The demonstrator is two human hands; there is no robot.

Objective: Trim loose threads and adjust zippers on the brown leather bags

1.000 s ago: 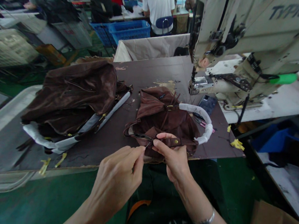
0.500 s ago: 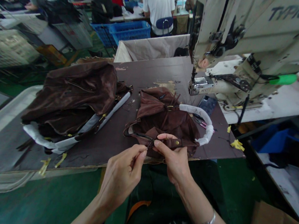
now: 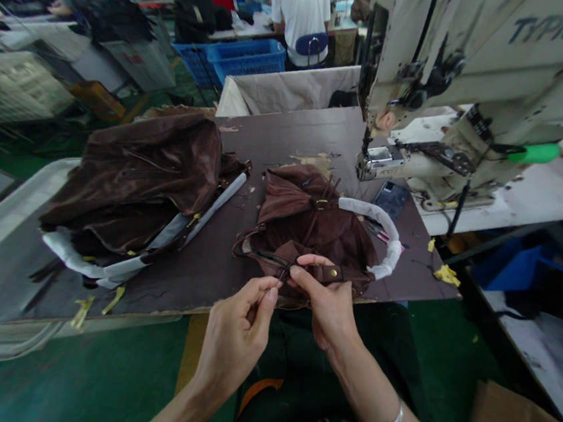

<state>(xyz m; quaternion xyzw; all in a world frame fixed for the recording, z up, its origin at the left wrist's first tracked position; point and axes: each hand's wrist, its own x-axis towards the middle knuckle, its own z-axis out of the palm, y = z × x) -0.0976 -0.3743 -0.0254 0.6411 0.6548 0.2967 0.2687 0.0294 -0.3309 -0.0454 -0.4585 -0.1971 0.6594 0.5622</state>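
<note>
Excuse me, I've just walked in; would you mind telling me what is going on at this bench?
A person is handling a brown leather bag on a dark work table. The right hand grips a leather strap with a brass stud, while the left hand pinches something small at the bag's dark zipper. A second brown bag lies beside them, and a sewing machine stands nearby.

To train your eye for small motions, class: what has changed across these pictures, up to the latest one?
The left hand has shifted rightward, its fingertips staying at the zip pull. Nothing was let go. The right hand stays on the strap of the brown bag. The other bag and sewing machine stayed put.
</note>
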